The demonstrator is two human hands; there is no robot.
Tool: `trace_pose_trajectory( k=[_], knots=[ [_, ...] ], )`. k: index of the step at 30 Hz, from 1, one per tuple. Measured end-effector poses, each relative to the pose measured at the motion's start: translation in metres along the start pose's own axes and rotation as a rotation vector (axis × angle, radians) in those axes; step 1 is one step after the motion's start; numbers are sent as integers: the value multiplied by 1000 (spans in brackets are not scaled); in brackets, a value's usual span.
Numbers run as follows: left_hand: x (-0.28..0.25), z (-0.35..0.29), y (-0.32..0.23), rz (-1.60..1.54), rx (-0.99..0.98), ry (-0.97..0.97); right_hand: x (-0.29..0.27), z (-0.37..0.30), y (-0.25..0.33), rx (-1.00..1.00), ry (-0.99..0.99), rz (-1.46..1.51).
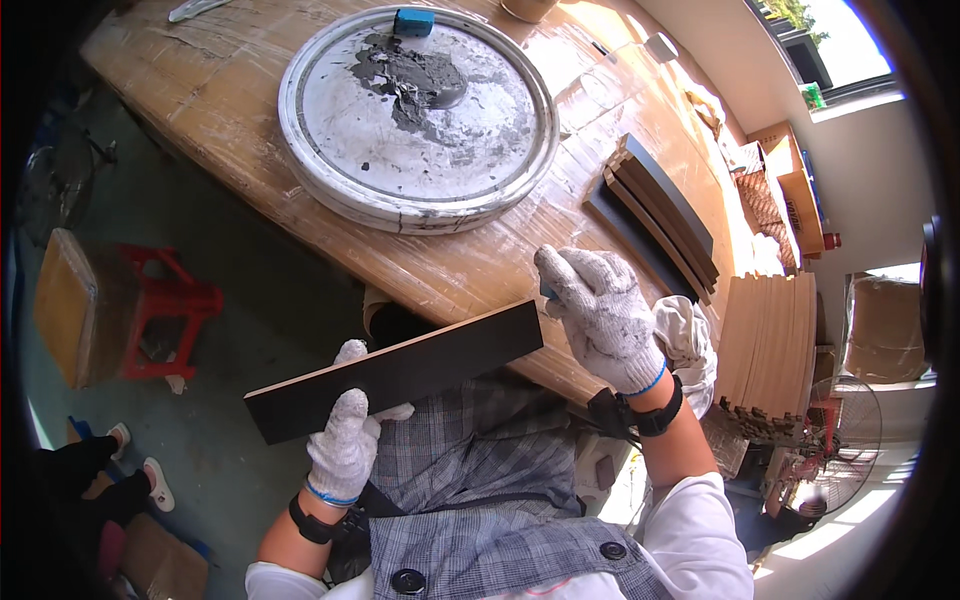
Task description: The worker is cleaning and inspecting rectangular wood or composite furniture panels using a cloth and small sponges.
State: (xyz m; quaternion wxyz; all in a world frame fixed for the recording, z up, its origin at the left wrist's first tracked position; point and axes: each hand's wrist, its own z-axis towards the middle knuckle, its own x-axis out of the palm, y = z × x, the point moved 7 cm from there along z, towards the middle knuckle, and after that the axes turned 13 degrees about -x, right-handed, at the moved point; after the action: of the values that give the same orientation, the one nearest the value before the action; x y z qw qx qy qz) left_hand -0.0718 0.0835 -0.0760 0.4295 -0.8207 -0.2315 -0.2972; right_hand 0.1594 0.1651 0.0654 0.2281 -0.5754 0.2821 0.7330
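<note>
My left hand (342, 448), in a white knit glove, grips a long flat black board (420, 368) near its left end, thumb on the face and fingers behind. The board is tilted, its right end higher, and a pale wood edge shows along the top. Just beyond that right end is my right hand (608, 318), gloved and smudged grey, with thumb and fingers pinched together. A sliver of something bluish shows beneath its fingers; the rest is hidden. Ahead, a round white lid-like disc (330, 150) carries smeared dark grey paste (425, 82) and a blue block (413, 23) at its far rim.
Dark boards (660, 215) lie stacked on the wooden table (240, 130), right of the disc. A crumpled white cloth (686, 345) is beside my right wrist. Farther right stand many brown strips (765, 345) and a fan (840, 440). A red stool (170, 312) and another person's feet (155, 485) are left.
</note>
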Motion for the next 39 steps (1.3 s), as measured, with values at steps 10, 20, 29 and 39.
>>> trace_pose_trajectory(
  k=[10, 20, 29, 39],
  knots=[
    [5, -7, -6, 52, 25, 18, -24, -57, -2, 314, -398, 82],
    [18, -18, -14, 14, 122, 47, -54, -96, 38, 577, -204, -234],
    [66, -99, -117, 527, 807, 0, -67, -136, 61, 505, -556, -186],
    [111, -104, -54, 1991, 934, -175, -40, -144, 93, 472, -650, 352]
  ],
)
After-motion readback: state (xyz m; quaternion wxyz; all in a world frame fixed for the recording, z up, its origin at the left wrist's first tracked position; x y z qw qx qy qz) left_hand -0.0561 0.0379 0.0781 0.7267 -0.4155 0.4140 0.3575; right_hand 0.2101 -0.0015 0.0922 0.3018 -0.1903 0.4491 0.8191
